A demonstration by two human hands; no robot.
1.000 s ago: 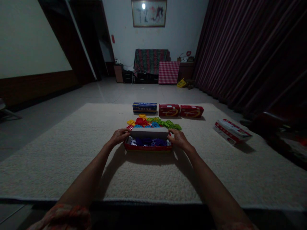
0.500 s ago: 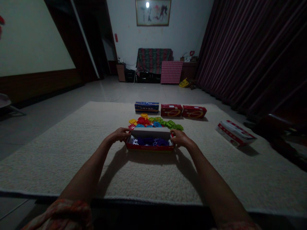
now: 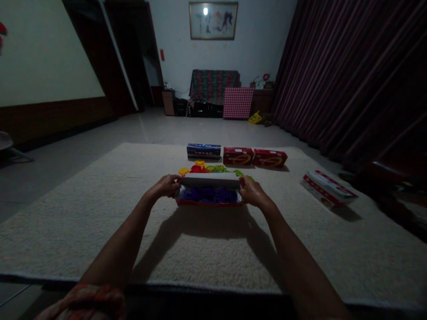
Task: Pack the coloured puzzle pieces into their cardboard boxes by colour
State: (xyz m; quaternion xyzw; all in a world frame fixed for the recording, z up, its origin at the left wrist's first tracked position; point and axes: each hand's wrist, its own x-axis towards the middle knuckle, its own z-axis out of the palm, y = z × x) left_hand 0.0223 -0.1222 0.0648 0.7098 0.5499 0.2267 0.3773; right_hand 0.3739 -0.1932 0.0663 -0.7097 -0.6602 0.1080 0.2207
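A long red cardboard box (image 3: 209, 204) is held between my two hands, its grey flap raised along the far side. Inside it lie purple toy pieces (image 3: 208, 194). My left hand (image 3: 167, 184) grips the box's left end, fingers closed around the corner. At the right end my right hand (image 3: 251, 190) is closed on the other corner. Just beyond the flap, and partly hidden by it, a pile of toy pieces in yellow, red (image 3: 198, 169) and green (image 3: 216, 168) rests on the cream mat (image 3: 100, 204).
Farther back on the mat stand a blue box (image 3: 203, 152) and two red boxes, one in the middle (image 3: 238, 156) and one beside it (image 3: 270, 158). A red-and-white box (image 3: 328, 190) sits at the right. Dark curtains (image 3: 320, 71) hang along the right side.
Both hands have raised the box slightly and tilted it; its shadow on the mat has grown. The flap now covers more of the colourful pile behind it.
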